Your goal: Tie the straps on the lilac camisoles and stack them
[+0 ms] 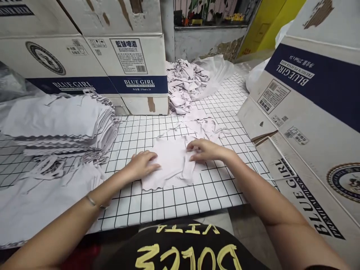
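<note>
A pale pink camisole-like garment [170, 155] lies spread on the grid-patterned cloth in front of me, its thin straps trailing away at the top. My left hand [144, 164] rests on its left edge, thumb and fingers apart. At the opposite edge, my right hand [206, 150] curls its fingers and thumb around a raised fold. A crumpled pink piece with straps [206, 127] lies just beyond the right hand. To the left rises a neat stack of similar garments [56, 116], with another flat garment [42, 202] nearer to me.
A white and blue beer carton [140, 84] stands behind the stack. Another open carton [306, 86] leans along the right side. Loose pink garments [188, 80] are heaped at the back beside clear plastic [218, 71]. The table's front edge [174, 221] runs close to my body.
</note>
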A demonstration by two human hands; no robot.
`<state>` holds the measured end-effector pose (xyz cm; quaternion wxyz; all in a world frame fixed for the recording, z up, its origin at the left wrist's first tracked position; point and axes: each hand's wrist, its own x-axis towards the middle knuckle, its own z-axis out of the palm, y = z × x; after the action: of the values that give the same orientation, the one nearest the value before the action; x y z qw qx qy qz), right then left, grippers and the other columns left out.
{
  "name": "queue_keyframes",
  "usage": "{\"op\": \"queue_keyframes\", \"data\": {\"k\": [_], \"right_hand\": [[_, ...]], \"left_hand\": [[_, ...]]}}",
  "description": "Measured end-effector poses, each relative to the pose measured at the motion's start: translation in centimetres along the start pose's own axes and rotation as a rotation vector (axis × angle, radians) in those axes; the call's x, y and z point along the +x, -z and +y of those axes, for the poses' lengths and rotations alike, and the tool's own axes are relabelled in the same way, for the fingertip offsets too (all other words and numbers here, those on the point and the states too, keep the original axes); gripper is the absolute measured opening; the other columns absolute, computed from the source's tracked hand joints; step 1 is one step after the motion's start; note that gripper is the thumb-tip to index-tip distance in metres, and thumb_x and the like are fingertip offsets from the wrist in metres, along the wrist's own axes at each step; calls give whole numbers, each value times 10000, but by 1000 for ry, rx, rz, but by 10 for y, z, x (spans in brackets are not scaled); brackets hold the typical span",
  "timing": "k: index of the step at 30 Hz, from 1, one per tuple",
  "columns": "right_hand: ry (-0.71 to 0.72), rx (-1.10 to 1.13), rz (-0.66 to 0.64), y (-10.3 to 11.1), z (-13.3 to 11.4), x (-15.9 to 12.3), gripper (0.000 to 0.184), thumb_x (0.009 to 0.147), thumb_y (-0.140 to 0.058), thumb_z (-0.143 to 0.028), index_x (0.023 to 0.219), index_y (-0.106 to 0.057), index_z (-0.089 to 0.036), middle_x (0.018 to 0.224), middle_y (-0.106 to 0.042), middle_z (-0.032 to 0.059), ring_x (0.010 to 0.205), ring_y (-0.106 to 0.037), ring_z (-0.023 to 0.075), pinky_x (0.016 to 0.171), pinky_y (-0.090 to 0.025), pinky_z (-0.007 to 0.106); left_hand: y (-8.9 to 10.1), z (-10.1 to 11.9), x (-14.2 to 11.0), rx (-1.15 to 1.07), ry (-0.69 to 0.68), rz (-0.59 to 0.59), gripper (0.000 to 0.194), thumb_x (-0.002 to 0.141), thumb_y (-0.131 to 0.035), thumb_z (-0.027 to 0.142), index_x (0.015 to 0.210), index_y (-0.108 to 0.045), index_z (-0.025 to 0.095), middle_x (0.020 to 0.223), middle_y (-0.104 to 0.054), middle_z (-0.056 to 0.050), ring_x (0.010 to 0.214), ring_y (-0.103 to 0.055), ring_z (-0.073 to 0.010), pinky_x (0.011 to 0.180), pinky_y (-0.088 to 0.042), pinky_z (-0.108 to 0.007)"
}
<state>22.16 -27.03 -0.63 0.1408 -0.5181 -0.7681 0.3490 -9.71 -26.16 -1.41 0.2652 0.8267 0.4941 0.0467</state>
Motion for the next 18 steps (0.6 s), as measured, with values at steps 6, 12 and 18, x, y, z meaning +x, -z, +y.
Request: {"op": "queue_keyframes", "data": {"k": [6,12,18], "right_hand": [[-131,159,-297,3,2,-5,269,658,-767,-394,747,-622,-186,642,-572,-26,603,-515,131,570,-374,251],[-57,493,-190,33,7,-10,335,704,-721,-453,699,-580,-149,669,-527,-25,668,-499,115,655,-393,254],[-267,41,486,28,17,1,340,692,-722,-422,892,-585,-184,909,-573,41,790,-505,169,718,-408,306]], "left_hand": [[9,3,7,-117,-86,-279,229,734,-638,409,752,-579,188,880,-608,-32,884,-556,-222,870,-387,-385],[45,-5,23,-588,-88,-358,319,689,-716,419,754,-506,187,712,-524,22,651,-499,-124,572,-353,-223],[45,-15,43,-166,104,156,379,707,-671,431,966,-558,179,1041,-596,-69,920,-562,-220,773,-440,-325]]}}
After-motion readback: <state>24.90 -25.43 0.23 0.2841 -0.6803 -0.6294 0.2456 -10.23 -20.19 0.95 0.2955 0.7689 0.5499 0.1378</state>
